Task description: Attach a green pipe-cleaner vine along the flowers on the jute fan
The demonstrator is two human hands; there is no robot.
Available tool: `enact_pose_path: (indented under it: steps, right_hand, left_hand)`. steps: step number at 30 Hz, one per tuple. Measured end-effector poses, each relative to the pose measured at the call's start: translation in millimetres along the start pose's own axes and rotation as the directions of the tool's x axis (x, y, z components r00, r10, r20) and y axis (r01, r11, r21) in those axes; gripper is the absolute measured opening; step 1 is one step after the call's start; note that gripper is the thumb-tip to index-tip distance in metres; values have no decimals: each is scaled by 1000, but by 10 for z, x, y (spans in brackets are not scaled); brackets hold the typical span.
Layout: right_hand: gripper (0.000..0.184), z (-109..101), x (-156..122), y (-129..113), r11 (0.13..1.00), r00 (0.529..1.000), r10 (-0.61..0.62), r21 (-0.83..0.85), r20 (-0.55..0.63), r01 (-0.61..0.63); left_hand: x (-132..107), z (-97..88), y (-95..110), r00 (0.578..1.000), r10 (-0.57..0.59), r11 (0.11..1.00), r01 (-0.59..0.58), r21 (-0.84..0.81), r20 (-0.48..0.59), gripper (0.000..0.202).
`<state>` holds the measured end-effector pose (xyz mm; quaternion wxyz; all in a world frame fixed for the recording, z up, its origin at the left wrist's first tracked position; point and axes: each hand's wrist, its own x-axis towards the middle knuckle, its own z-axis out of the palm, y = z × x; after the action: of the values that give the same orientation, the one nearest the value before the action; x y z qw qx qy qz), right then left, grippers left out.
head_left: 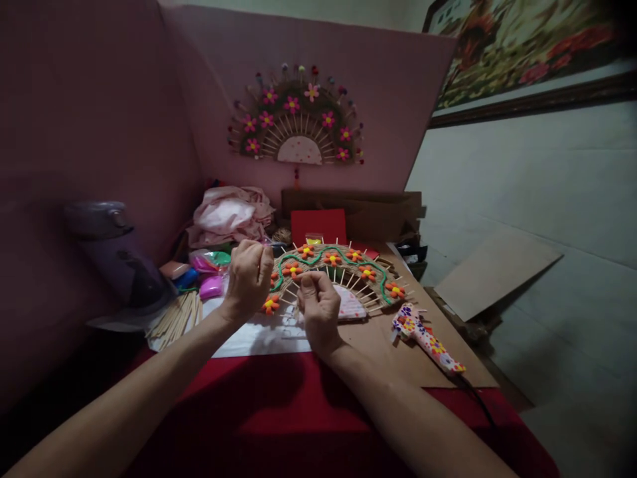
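Note:
My left hand (249,275) is raised in a closed fist over the left part of the table, beside a fan-shaped craft piece (343,262). Whatever its fingers hold, if anything, is hidden. In front of the fan my right hand (321,312) is closed in a pinch, thumb against forefinger; what is between them is too small to make out. The fan has thin sticks, twine-like wrapping, orange flowers (367,273) with yellow centres and a wavy green strand (385,282). Its half-round base (351,304) is white with small spots, partly covered by my right hand.
A flower-decorated glue gun (428,338) lies on brown cardboard (398,358) at right, its cord trailing off. Wooden sticks (175,322), colourful packets (212,287) and a tumbler (117,252) stand at left. A similar fan (298,123) hangs on the pink backboard (388,79).

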<state>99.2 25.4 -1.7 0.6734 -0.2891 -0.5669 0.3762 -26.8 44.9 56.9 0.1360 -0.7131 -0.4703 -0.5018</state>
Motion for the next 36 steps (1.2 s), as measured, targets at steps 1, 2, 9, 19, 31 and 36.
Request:
enact_pose_path:
  steps: [1,2,9,19,31,36]
  right_hand:
    - [23,-9,23,-2,999,1000,1,54,-29,1]
    - [22,-17,45,-9,995,999,3,105,-54,2]
    - [16,-53,112,-98,982,994,-64,173,-90,79]
    - [13,-32,-6,-206,983,984,-180,38,-11,180]
    - [20,24,-40,-115,999,999,-33,-29,24,34]
    - [18,-86,-18,-90,975,971,37,-220,236,16]
  left_hand:
    - [-65,-26,-9,1000,1,1000,-1,-12,-9,35]
    - [-129,-44,-21,1000,-5,1000,4,-29,-18,35]
    - [-492,-41,-46,999,-24,965,35,-260,47,24]
    - [-679,60,273,786,-183,443,603,-664,591,15]
    - [-620,54,109,729,-286,84,666,-741,622,29]
    - [-615,77,82,756,-241,36,633,-773,608,36]
